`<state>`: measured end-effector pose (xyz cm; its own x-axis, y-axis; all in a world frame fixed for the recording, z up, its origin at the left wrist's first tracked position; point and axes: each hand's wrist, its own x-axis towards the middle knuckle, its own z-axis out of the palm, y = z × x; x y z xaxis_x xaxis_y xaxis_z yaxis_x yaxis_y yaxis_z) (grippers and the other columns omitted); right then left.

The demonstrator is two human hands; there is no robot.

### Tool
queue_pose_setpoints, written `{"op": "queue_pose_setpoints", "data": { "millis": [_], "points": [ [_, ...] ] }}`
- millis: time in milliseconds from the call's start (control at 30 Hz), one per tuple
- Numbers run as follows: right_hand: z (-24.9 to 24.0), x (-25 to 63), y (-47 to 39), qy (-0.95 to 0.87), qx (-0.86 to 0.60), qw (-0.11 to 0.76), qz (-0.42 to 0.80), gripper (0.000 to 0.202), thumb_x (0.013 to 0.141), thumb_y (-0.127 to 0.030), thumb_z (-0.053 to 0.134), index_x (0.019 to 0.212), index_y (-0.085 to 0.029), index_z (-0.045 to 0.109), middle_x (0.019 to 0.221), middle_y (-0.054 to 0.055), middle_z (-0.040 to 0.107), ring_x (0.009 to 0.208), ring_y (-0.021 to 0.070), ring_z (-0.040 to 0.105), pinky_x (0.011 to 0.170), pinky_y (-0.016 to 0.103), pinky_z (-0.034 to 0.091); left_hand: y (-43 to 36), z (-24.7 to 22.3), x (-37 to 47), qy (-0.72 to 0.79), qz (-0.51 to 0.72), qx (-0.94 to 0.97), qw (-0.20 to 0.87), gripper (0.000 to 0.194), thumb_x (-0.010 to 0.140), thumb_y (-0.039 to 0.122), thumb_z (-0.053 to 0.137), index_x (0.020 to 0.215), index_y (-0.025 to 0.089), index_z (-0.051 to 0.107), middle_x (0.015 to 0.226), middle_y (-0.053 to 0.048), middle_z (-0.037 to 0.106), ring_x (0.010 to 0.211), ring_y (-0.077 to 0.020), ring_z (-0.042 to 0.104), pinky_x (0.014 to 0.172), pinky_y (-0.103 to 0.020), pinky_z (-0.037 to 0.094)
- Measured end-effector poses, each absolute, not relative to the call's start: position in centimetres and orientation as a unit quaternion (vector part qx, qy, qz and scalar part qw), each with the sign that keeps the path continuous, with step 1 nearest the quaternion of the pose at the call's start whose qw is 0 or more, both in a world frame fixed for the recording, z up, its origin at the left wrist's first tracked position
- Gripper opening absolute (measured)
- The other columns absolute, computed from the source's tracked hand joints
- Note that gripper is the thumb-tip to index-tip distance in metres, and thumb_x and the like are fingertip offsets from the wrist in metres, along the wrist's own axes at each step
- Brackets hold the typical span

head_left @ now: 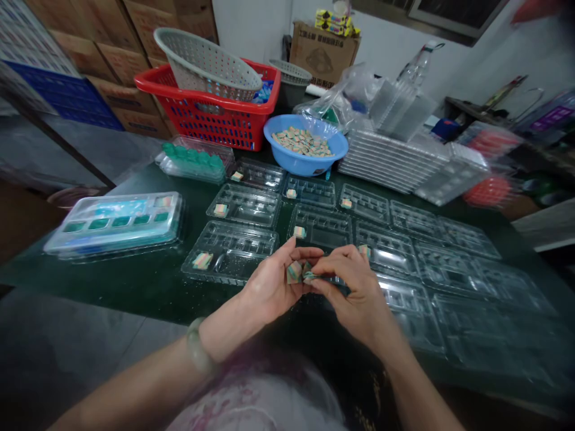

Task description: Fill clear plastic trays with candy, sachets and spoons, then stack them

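My left hand (272,281) is cupped palm up and holds several small striped squares (294,272) in pale green and peach. The thumb and fingers of my right hand (354,284) pinch more of these pieces above the left palm. Around my hands lie clear plastic trays (242,236) with compartments. Several trays on the left and middle hold small striped pieces (203,260) in a left compartment, while those on the right show none. A blue bowl (299,163) full of similar pieces stands behind the trays.
Filled, closed trays (121,221) are stacked at the left, near a clear box with green cups (193,158). A red basket (215,120) holding a grey colander (206,66) stands at the back. Stacked clear trays (395,158) and a cardboard box (323,54) are behind.
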<state>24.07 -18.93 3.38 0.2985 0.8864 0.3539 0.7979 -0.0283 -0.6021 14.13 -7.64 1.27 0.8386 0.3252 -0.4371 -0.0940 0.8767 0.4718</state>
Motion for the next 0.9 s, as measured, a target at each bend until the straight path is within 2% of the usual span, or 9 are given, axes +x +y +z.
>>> {"op": "queue_pose_setpoints", "data": {
  "millis": [133,300,400,533,700,800,900],
  "points": [
    [3.7,24.3,-18.5,-0.621,-0.715,0.310,0.084,0.011,0.075,-0.012,0.061,0.076,-0.023,0.060,0.078,-0.001,0.061,0.083,0.0168,0.048,0.074,0.035,0.033,-7.9,1.6,14.1,0.269,0.077,0.242,0.929,0.040,0.086,0.040,0.043,0.088,0.007,0.065,0.077,-0.010,0.063,0.064,-0.0149,0.058,0.058,-0.026,0.047],
    [3.5,24.1,-18.3,-0.602,-0.736,0.305,0.063,0.015,0.076,-0.017,0.061,0.090,-0.022,0.061,0.089,0.002,0.061,0.090,0.0200,0.044,0.076,0.036,0.034,-8.1,2.3,14.0,0.277,0.114,0.262,0.917,0.033,0.086,0.035,0.045,0.090,0.008,0.065,0.080,-0.009,0.062,0.066,-0.0149,0.059,0.055,-0.024,0.048],
    [3.0,23.8,-18.4,-0.582,-0.754,0.302,0.038,0.011,0.078,-0.018,0.059,0.086,-0.023,0.064,0.086,0.003,0.060,0.089,0.0200,0.043,0.078,0.037,0.033,-8.0,2.4,14.0,0.301,0.131,0.272,0.904,0.031,0.085,0.033,0.048,0.094,0.008,0.064,0.080,-0.009,0.062,0.063,-0.0144,0.058,0.054,-0.024,0.048],
    [2.1,23.3,-18.8,-0.532,-0.756,0.378,0.045,0.008,0.075,-0.018,0.064,0.083,-0.021,0.063,0.086,0.000,0.061,0.091,0.0174,0.045,0.080,0.034,0.034,-7.8,2.2,14.2,0.309,0.115,0.272,0.904,0.030,0.086,0.026,0.044,0.087,0.005,0.065,0.083,-0.013,0.063,0.066,-0.0163,0.059,0.057,-0.027,0.051],
    [1.4,23.0,-19.4,-0.452,-0.763,0.460,0.030,0.007,0.075,-0.025,0.065,0.081,-0.021,0.063,0.083,-0.001,0.061,0.089,0.0147,0.048,0.082,0.031,0.037,-8.0,1.4,14.6,0.297,0.063,0.342,0.889,0.020,0.081,0.014,0.048,0.081,0.007,0.067,0.080,-0.013,0.064,0.072,-0.0228,0.061,0.065,-0.040,0.054],
    [1.9,24.2,-21.6,-0.412,-0.760,0.503,0.014,0.008,0.073,-0.026,0.067,0.079,-0.021,0.065,0.080,-0.001,0.061,0.086,0.0140,0.051,0.082,0.030,0.038,-8.5,1.4,14.8,0.305,0.035,0.401,0.863,0.014,0.075,0.008,0.055,0.080,0.008,0.068,0.083,-0.013,0.065,0.074,-0.0244,0.062,0.059,-0.035,0.054],
    [3.0,27.4,-26.7,-0.358,-0.785,0.505,-0.004,0.009,0.072,-0.029,0.068,0.076,-0.022,0.066,0.077,-0.001,0.062,0.081,0.0140,0.053,0.078,0.030,0.040,-9.0,2.0,14.8,0.314,0.024,0.425,0.848,0.014,0.074,0.009,0.056,0.081,0.008,0.068,0.086,-0.014,0.064,0.075,-0.0247,0.062,0.056,-0.030,0.053]
  ]
}}
